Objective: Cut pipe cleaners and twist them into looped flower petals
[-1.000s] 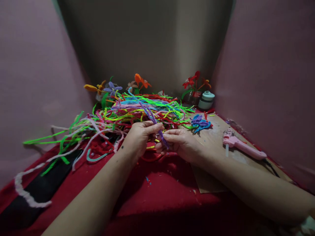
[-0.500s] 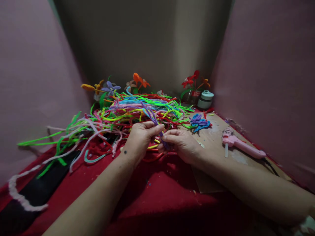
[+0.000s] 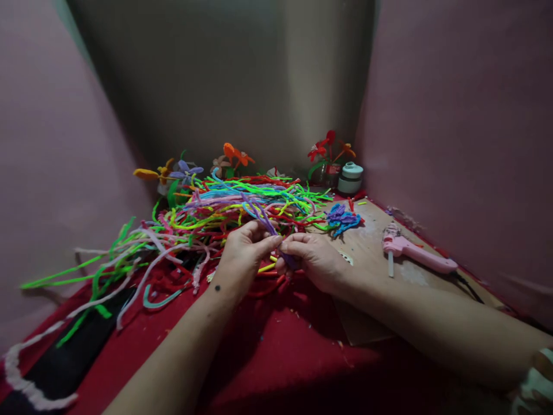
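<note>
Between my two hands are purple pipe cleaners (image 3: 260, 214), their long ends pointing up and away over the pile. My left hand (image 3: 248, 248) pinches them between thumb and fingers. Close against it, my right hand (image 3: 309, 253) grips their lower part, where a purple bunch shows under the fingertips. My fingers hide the exact spot where the strands meet. Just behind lies a big tangled pile of pipe cleaners (image 3: 207, 210) in green, pink, red, yellow and blue.
A brown board (image 3: 371, 230) at the right carries a pink glue gun (image 3: 419, 253) and a blue and purple pipe-cleaner bundle (image 3: 343, 218). Behind stand a pale-green lidded jar (image 3: 351, 177) and pipe-cleaner flowers (image 3: 235, 154). A black strip (image 3: 73, 351) lies on the red cloth (image 3: 276, 357).
The view has shifted slightly, so the scene sits a little left and lower. Both hands keep hold of the purple pipe cleaners, with the right fingers closed in more tightly.
</note>
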Tool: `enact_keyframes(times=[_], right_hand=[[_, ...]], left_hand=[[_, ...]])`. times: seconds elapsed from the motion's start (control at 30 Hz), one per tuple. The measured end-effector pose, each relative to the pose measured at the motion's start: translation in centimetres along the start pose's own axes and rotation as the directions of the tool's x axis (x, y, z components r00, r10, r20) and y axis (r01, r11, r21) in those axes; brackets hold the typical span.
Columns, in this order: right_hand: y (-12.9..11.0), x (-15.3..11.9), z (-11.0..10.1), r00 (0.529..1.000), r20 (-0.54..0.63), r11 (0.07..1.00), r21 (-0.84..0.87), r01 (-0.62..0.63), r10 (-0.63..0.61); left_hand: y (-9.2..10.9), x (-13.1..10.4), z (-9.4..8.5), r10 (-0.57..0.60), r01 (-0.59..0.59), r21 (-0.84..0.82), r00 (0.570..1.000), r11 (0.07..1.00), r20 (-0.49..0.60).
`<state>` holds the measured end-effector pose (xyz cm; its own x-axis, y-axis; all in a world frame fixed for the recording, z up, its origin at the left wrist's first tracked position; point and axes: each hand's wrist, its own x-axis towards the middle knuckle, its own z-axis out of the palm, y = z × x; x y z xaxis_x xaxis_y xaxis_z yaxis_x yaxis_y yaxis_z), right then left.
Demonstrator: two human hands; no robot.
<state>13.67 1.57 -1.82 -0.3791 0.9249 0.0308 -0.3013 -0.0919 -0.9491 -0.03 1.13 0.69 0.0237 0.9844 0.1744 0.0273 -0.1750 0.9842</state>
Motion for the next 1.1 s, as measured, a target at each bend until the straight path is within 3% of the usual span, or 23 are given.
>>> enact_keyframes(times=[0.2, 0.47, 0.63, 0.73, 0.8, 0.9, 1.0, 1.1], right_hand=[[0.2, 0.4, -0.2, 1.0, -0.006, 1.0, -0.006, -0.018, 0.018], [0.4, 0.8, -0.7, 0.999, 0.019, 0.998, 0.044, -0.036, 0.035], [0.1, 1.0, -1.0, 0.999, 0.033, 0.998, 0.053, -0.039, 0.038], [-0.2, 1.1, -1.2, 0.997, 0.053, 0.997, 0.058, -0.054, 0.051], [-0.3, 1.1, -1.2, 0.996, 0.065, 0.996, 0.067, -0.059, 0.054], [-0.4, 1.0, -1.2, 0.997, 0.058, 0.997, 0.054, -0.057, 0.054], [-0.5, 0.8, -1.0, 0.999, 0.024, 0.999, 0.013, -0.039, 0.039], [-0.8, 0.6, -0.8, 1.0, -0.007, 0.999, -0.033, -0.026, 0.026]], left_hand=[[-0.4, 0.3, -0.5, -0.041, 0.041, -0.038, 0.999, 0.998, -0.002], [0.1, 0.2, -0.9, -0.053, 0.053, 0.004, 0.994, 0.999, 0.099], [0.1, 0.3, -0.8, 0.026, -0.039, 0.159, 0.996, 0.987, 0.084], [-0.7, 0.5, -0.9, 0.18, -0.202, 0.273, 0.978, 0.94, 0.102], [-1.4, 0.6, -1.1, 0.311, -0.352, 0.387, 0.936, 0.852, 0.165], [-1.9, 0.8, -1.4, 0.467, -0.513, 0.605, 0.848, 0.609, 0.25], [-1.5, 0.7, -1.5, 0.544, -0.531, 0.785, 0.78, 0.318, 0.308], [-0.8, 0.5, -1.5, 0.573, -0.518, 0.842, 0.741, 0.153, 0.351]])
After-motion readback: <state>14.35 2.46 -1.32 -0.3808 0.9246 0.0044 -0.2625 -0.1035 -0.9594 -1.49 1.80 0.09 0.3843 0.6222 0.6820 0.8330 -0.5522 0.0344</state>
